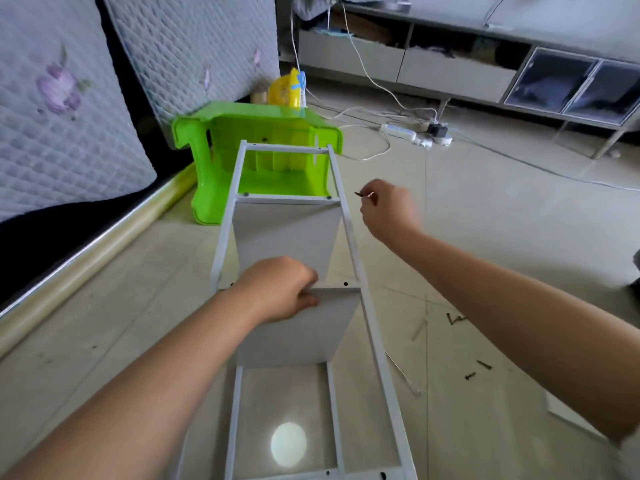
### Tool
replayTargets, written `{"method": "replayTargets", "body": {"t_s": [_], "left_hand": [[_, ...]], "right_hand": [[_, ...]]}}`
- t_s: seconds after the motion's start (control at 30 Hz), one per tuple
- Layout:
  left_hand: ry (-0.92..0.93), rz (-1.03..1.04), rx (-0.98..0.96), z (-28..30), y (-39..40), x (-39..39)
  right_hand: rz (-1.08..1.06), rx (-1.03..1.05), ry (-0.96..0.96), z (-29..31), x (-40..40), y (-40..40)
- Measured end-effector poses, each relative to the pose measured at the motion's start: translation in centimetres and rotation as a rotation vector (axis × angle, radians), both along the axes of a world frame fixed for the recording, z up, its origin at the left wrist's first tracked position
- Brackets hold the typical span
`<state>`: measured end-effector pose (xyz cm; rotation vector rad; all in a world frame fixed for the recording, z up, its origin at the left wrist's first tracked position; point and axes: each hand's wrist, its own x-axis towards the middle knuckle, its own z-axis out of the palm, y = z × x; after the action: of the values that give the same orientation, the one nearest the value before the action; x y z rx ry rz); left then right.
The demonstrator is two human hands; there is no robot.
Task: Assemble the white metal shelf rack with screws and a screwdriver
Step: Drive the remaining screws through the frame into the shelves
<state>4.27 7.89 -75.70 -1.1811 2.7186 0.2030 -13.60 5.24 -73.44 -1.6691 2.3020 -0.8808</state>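
The white metal shelf rack [349,233] lies lengthwise on the floor, running away from me, its far end resting on a green plastic stool [221,140]. My left hand [277,289] grips the top edge of the nearer shelf panel [298,330] between the side rails. My right hand [384,206] hovers just right of the right rail, pinching a small dark screw [362,194]. Loose dark screws [479,368] lie on the floor to the right. A thin screwdriver-like tool [403,374] lies beside the right rail.
A quilted mattress [69,109] leans at the left behind a bed frame edge. A yellow bag [287,88] sits behind the stool. A power strip with white cables [412,131] lies on the floor before a low cabinet [450,64]. A white flat piece [568,410] lies at right.
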Motion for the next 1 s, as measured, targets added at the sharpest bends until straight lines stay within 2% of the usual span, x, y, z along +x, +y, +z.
{"method": "replayTargets", "body": {"t_s": [0.07, 0.13, 0.23, 0.27, 0.5, 0.67, 0.73, 1.0], "left_hand": [[-0.008, -0.011, 0.014, 0.0, -0.3, 0.0], [-0.014, -0.035, 0.047, 0.2, -0.9, 0.0], [-0.062, -0.032, 0.091, 0.6, -1.5, 1.0], [-0.086, -0.016, 0.104, 0.7, -1.7, 1.6], [-0.145, 0.006, 0.182, 0.6, -2.0, 3.0], [-0.178, 0.005, 0.195, 0.6, -1.8, 3.0], [-0.189, 0.039, 0.180, 0.7, -1.8, 3.0], [-0.155, 0.132, 0.199, 0.4, -2.8, 3.1]], "right_hand": [[-0.143, 0.094, -0.013, -0.7, 0.2, -0.8], [-0.215, 0.182, -0.148, -1.5, 0.2, -1.8], [-0.092, 0.195, -0.557, -3.0, 0.5, -2.7], [-0.045, 0.172, -0.634, -3.4, 0.6, -2.8], [0.094, 0.148, -0.894, -3.4, 1.1, -4.2], [0.053, 0.063, -1.161, -3.2, 1.7, -5.8], [0.054, 0.027, -1.173, -3.5, 2.0, -6.3], [0.158, -0.035, -1.028, -3.9, 3.1, -8.3]]}}
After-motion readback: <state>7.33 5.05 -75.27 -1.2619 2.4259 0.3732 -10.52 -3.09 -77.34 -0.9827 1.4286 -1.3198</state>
